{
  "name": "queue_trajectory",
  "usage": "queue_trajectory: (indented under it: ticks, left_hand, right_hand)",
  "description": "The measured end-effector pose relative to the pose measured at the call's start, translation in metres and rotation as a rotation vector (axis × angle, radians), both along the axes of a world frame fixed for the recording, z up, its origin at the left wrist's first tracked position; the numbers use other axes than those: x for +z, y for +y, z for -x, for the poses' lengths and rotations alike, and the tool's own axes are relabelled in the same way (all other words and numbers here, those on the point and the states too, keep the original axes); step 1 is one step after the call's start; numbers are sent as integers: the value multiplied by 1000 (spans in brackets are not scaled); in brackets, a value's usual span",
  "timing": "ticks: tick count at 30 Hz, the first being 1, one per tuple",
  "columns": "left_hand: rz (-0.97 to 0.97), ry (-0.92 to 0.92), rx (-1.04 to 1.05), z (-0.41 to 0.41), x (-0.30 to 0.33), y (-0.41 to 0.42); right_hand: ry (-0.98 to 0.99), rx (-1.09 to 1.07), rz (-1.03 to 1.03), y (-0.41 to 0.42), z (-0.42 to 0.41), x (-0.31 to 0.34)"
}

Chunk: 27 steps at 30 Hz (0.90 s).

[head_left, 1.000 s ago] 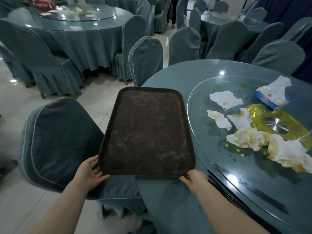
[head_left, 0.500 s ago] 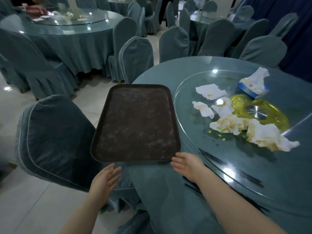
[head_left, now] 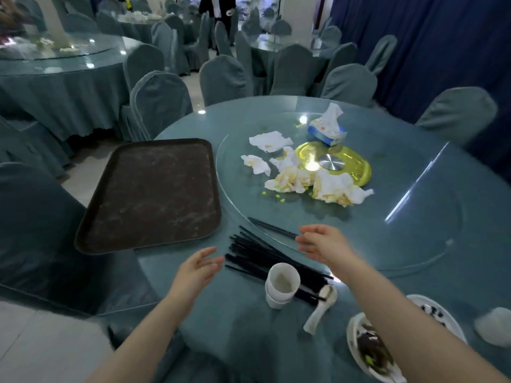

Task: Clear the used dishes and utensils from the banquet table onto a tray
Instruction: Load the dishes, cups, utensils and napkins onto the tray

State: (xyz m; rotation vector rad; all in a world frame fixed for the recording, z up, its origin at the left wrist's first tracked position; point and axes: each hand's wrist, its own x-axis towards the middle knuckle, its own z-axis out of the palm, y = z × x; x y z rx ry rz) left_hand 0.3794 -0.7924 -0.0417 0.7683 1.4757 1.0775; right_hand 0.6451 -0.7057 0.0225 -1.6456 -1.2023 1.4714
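A dark brown tray lies bare on the left edge of the round banquet table, overhanging it slightly. A pile of several black chopsticks lies in front of me, between my hands. My left hand hovers open just left of the pile. My right hand is open above the chopsticks' far ends. Stacked white cups stand on the chopsticks, with a white spoon beside them. Two dirty white plates sit at the lower right, partly hidden by my right arm.
The glass turntable carries soiled napkins, a tissue pack and a yellow spill. Covered chairs ring the table; one chair stands just left of the tray. Another table stands far left.
Both hands let go of the tray, which now rests on the table edge. They moved right toward the chopsticks; the view shifted right, bringing chopsticks, cups, spoon and plates into sight.
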Motion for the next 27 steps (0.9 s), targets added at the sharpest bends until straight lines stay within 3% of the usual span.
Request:
queue_trajectory:
  ticks: [9, 16, 20, 27]
  left_hand:
    - [-64, 268, -432, -98, -41, -12]
    - [-65, 378, -192, -133, -61, -3]
    - [-84, 429, -141, -145, -60, 4]
    - [-210, 394, -166, -156, -35, 3]
  right_hand:
    - [-341, -47, -133, -69, -138, -41]
    - [-829, -14, 9, -120, -205, -79]
    - [-687, 50, 164, -138, -200, -96]
    - [-493, -49, 137, -138, -188, -100]
